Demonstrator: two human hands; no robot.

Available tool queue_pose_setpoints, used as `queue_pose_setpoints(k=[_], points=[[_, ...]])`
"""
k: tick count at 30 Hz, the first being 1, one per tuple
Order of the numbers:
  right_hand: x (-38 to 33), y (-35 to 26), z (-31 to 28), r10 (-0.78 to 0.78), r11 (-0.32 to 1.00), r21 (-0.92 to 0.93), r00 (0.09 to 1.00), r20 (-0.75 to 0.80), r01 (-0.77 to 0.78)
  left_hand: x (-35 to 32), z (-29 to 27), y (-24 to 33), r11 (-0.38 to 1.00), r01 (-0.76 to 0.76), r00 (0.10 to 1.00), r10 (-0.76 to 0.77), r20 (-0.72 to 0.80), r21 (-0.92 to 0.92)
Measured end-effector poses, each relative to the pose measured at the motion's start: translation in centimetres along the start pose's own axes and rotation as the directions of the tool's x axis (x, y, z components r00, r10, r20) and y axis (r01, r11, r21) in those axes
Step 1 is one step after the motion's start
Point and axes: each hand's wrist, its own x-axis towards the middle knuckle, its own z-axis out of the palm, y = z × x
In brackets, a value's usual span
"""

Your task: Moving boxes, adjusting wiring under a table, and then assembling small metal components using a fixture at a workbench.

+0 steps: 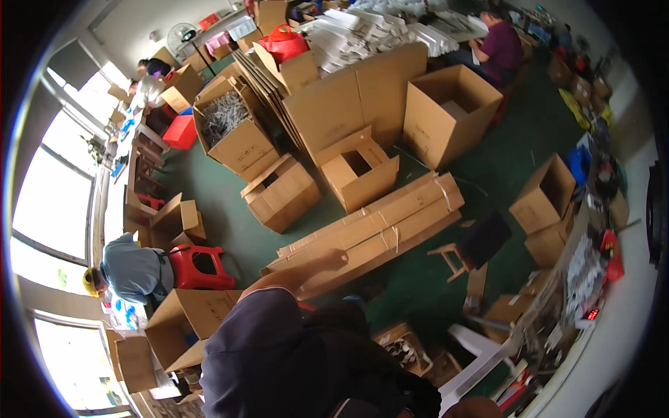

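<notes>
Cardboard bundle point(376, 235), just one, lies corded before you; your left hand point(336, 258) is over its near part, grip impossible to tell; four boxes point(437, 129) stand beyond, one red stool point(200, 277) leftward.

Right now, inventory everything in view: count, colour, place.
Cardboard bundle: one, brown, centre floor
Cartons: at least ten, brown, around the room
Strips: many, grey, in a carton upper left
Thin pieces: many, white, piled at the back
Bag: one, red, atop a back carton
Plastic stool: at least one, red, left
Wooden stool: one, dark seat, right
Fan: one, grey, upper left
Smaller clutter: uncountable, mixed, right
Other people: at least three, clothes vary, left and back
Left hand: one, bare, over the bundle
Right hand: probably one, bare, lower edge
</notes>
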Motion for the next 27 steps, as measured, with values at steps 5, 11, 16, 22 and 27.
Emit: queue_pose_setpoints(k=[5, 11, 16, 22, 27], points=[[5.6, 0.4, -1.3, -0.022, 0.999, 0.040, 1.000, -0.007, 0.023, 2.7, -4.7, 1.5, 0.965, 0.210, 0.978, -0.210, -0.016, 0.158], [-3.3, -4.0, -5.1, 0.032, 0.999, -0.005, 0.945, -0.326, -0.036, 0.4, -1.8, -8.3, 0.929, 0.240, 0.970, -0.242, -0.026, 0.280], [-11.7, -5.2, -5.5, 0.024, 1.000, 0.014, 0.838, -0.545, -0.020, 2.4, 0.5, -5.9, 0.918, 0.183, 0.959, -0.246, 0.144, 0.351], [-16.5, -5.7, -8.7, -0.009, 0.999, 0.024, 0.694, -0.720, 0.038, 8.5, 3.3, 4.0, 0.931, -0.122, 0.944, 0.002, 0.330, 0.343], [-15.8, -4.3, -13.8, -0.022, 0.995, 0.039, 0.562, -0.827, 0.096, 18.0, 3.8, 15.1, 0.917, -0.233, 0.922, 0.103, 0.374, 0.323]])
